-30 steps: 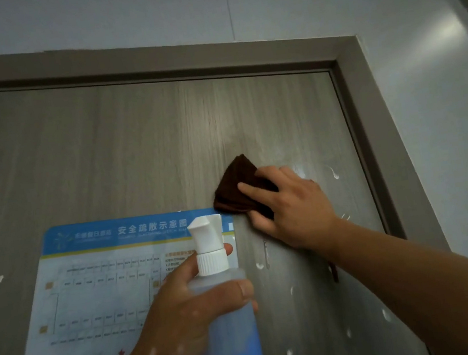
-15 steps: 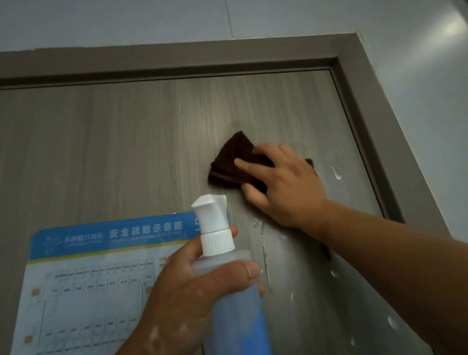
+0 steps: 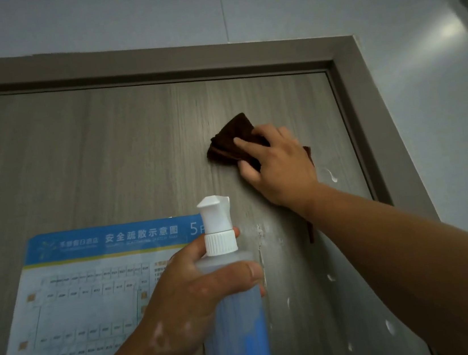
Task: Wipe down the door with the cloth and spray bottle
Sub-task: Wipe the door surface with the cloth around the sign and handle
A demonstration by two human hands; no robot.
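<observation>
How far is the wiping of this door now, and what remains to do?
Done: the grey wood-grain door looks sprayed, and its upper left part shows no drips. In hand: the right hand presses the dark brown folded cloth on the upper right area, while the left hand holds the translucent plastic spray bottle. Left: the white foam drips below the cloth and near the right edge need wiping.

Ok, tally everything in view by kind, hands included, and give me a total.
hands: 2, the left hand and the right hand
spray bottle: 1
cloth: 1
door: 1
evacuation plan: 1
Total: 6
</observation>
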